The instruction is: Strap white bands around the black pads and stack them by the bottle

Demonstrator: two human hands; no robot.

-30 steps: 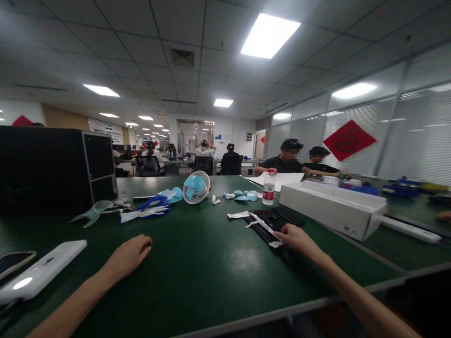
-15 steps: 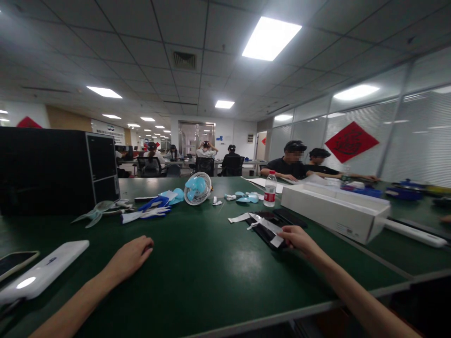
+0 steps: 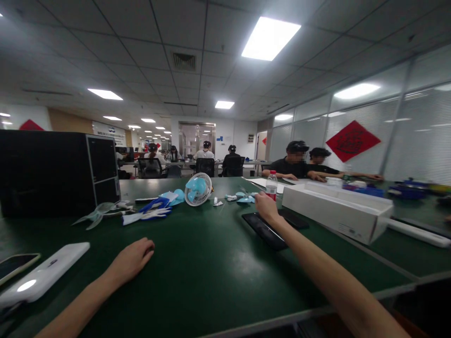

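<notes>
My right hand is stretched far out over the green table, past a black phone lying flat with a second dark phone beside it. Its fingers curl closed, and what they hold is hidden behind the hand. It hovers close to some light-blue pieces and a water bottle with a red cap. My left hand rests palm down on the table in front of me, fingers loose and holding nothing.
A long white box lies to the right. A small blue fan, blue-white gloves and a black computer case stand at the back left. A white power bank and a phone lie near left. Other people sit at the far tables.
My right hand has moved from the near end of the black phone forward toward the bottle. The white strips that lay on the phones are gone. My left hand stayed put.
</notes>
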